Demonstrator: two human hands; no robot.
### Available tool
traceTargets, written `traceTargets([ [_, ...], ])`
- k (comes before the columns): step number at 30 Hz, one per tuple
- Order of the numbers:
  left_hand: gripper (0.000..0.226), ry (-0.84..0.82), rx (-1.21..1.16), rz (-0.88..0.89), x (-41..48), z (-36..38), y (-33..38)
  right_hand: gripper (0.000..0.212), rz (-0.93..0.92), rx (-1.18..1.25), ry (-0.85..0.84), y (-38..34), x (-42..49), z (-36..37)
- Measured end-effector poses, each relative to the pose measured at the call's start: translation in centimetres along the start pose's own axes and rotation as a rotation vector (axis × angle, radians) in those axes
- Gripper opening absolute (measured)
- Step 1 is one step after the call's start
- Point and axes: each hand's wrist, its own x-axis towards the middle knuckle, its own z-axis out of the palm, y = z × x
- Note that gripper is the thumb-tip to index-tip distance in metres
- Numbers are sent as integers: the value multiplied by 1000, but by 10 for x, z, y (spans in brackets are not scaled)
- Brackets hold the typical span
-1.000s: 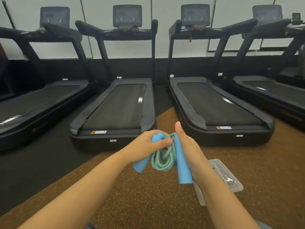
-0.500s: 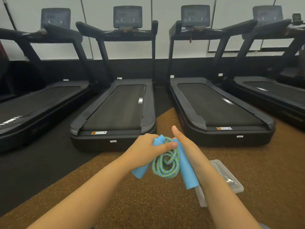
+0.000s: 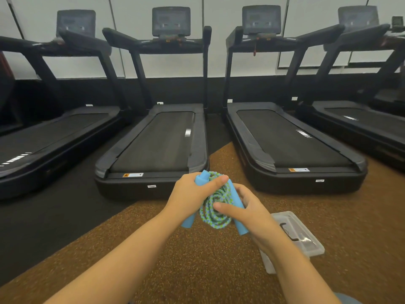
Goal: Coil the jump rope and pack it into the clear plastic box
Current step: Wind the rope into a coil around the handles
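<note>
1. Left hand (image 3: 192, 194): closed around one blue handle (image 3: 191, 213) and the top of the rope coil (image 3: 215, 212), thumb pressed over the strands. The handle's lower end sticks out below the palm.
2. Coil: gathered into several loops hanging between the two hands, held above the floor (image 3: 197, 260), not resting on anything. Coiling appears largely done; whether the loops are secured cannot be told.
3. Right hand (image 3: 252, 213): wrapped on the second handle (image 3: 237, 207), thumb laid across the coil's right side. Both hands are touching the bundle.
4. Box (image 3: 295, 235): on the floor just to the right of and below the right hand, partly hidden by the forearm. It looks to hold a dark item already; whether a lid is on cannot be told. Packing is not yet done.
5. Room to move: the floor between the hands and the box is bare, so the path down and right is judged open. The treadmills (image 3: 285, 150) stand ahead, their rear edges near the hands but apart from the box.
6. Risk: the loops may spring loose when one hand lets go.
</note>
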Motion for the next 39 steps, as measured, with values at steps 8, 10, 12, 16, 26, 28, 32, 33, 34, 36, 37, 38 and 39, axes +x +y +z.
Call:
traceTargets([
  [8,43,-38,-114,21,0,3,4,32,-35,38,81,-1,4,8],
  [10,43,-72,-120,-3,1,3,4,35,-30,29,70,1,6,5],
  [12,43,-106,-130,-19,3,2,2,50,-13,31,23,4,8,2],
  [16,43,-124,-180,-38,7,4,-4,62,10,36,-22,13,14,0],
  [26,65,-538,-228,-22,27,-2,-27,66,-12,99,35,27,31,-12],
  [28,59,-563,-275,-39,33,-2,-33,67,-9,91,26,30,36,-14],
  [32,48,-396,-235,-19,44,6,-45,68,25,88,-24,38,47,-17],
  [33,44,-302,-166,4,46,10,-49,69,31,95,-29,41,50,-17],
  [34,39,-204,-105,22,48,13,-53,69,40,104,-31,43,53,-17],
  [36,27,-45,-47,50,49,20,-59,67,53,110,-27,48,58,-16],
  [37,20,5,-28,62,50,23,-62,64,57,95,-21,51,61,-15],
  [38,13,38,-10,70,51,25,-64,62,60,69,-16,54,63,-14],
  [39,8,59,-1,72,54,27,-68,59,61,43,-10,58,66,-13],
])
